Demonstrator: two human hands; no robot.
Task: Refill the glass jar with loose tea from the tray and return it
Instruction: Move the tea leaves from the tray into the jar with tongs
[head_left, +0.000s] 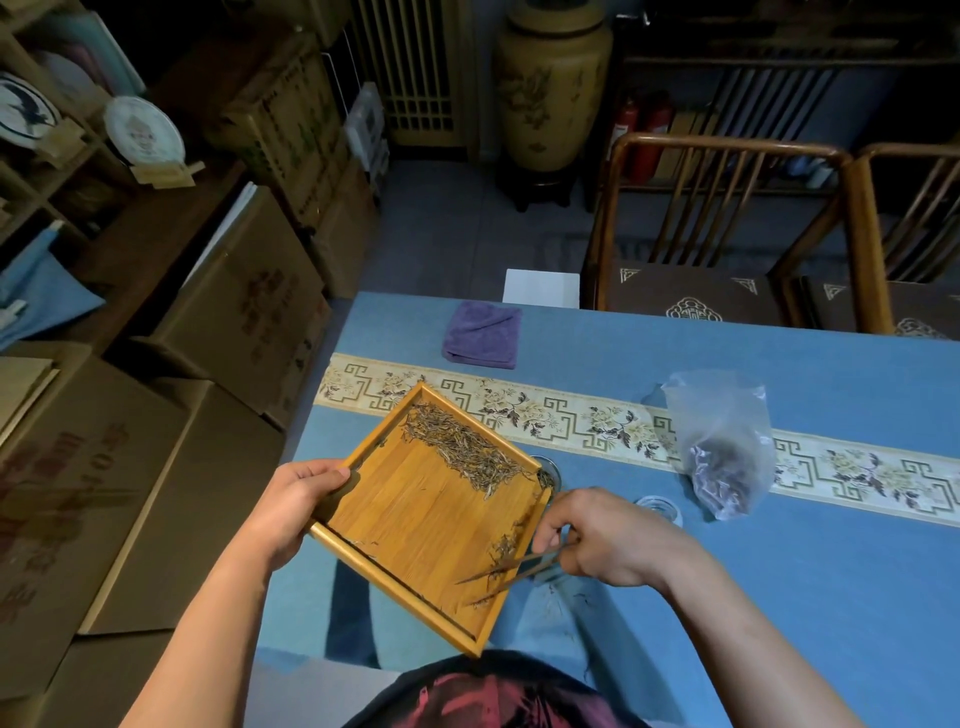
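Observation:
My left hand (293, 506) grips the left edge of a square bamboo tray (415, 530), held tilted above the blue table. Loose tea (462, 447) is heaped along the tray's far right side, reaching its right corner. Under that corner shows the rim of the glass jar (549, 470), mostly hidden by the tray. My right hand (608, 535) holds bamboo tweezers (498, 574), whose tips lie over the tray's right edge near a small clump of leaves. A round glass lid (661, 508) lies on the table just right of my right hand.
A clear plastic bag (724, 447) with some tea stands on the patterned runner to the right. A folded purple cloth (483, 335) lies at the far side. Wooden chairs (717, 234) stand beyond the table, cardboard boxes (218, 332) to the left.

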